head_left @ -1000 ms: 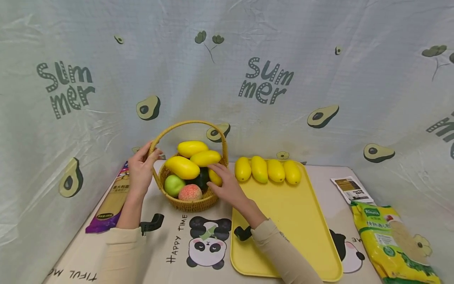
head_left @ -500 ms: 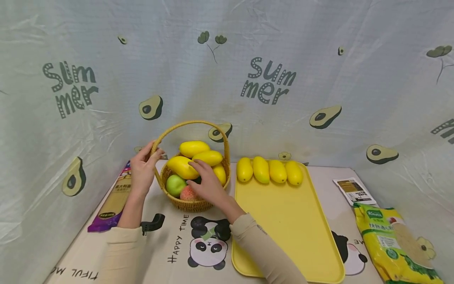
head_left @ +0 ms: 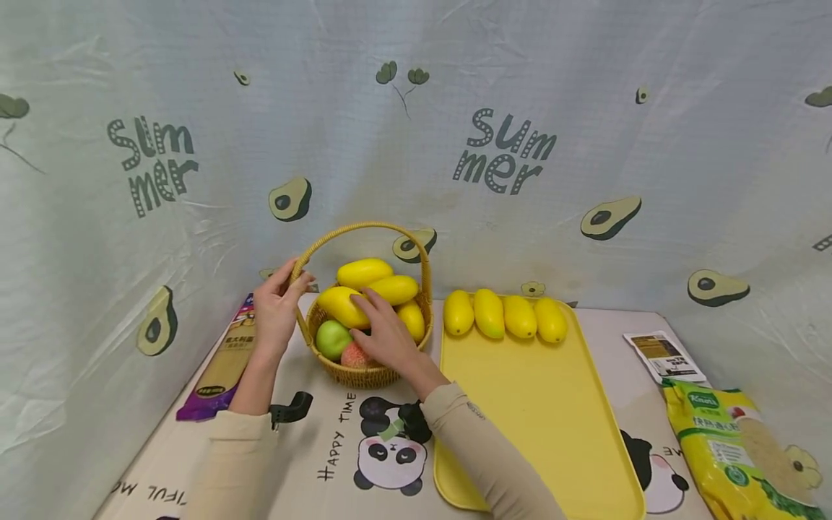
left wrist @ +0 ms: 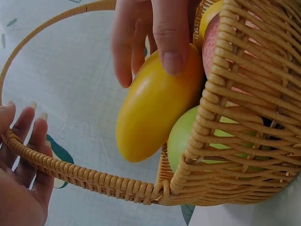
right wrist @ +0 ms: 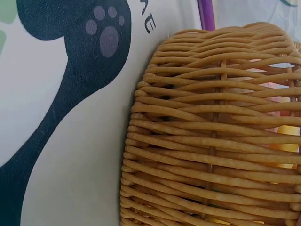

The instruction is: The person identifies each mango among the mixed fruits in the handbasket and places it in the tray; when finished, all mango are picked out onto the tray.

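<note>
My left hand [head_left: 278, 307] holds the side of the wicker basket's handle [left wrist: 80, 172], thumb on one side and fingers on the other. The basket [right wrist: 211, 132] stands on the table, filled with fruit. My right hand [head_left: 386, 332] reaches over its front right rim and grips the front left mango [left wrist: 157, 106], thumb on one face and fingers round the other. Beneath that mango lie a green apple [head_left: 334, 339] and a peach [head_left: 354, 354], the peach partly covered by the hand. Several more yellow mangoes, such as the back one [head_left: 364, 273], are heaped behind.
Right of the basket lies a yellow tray [head_left: 526, 404], with several mangoes [head_left: 490, 313] in a row along its far end. A pasta packet [head_left: 224, 361] lies at the left. A small sachet [head_left: 664, 356] and a yellow Knorr bag [head_left: 734, 448] lie at the right.
My right hand has moved left from the basket's right-hand mango to the front left one and now grips it. The left hand keeps hold of the handle. The head view has shifted slightly.
</note>
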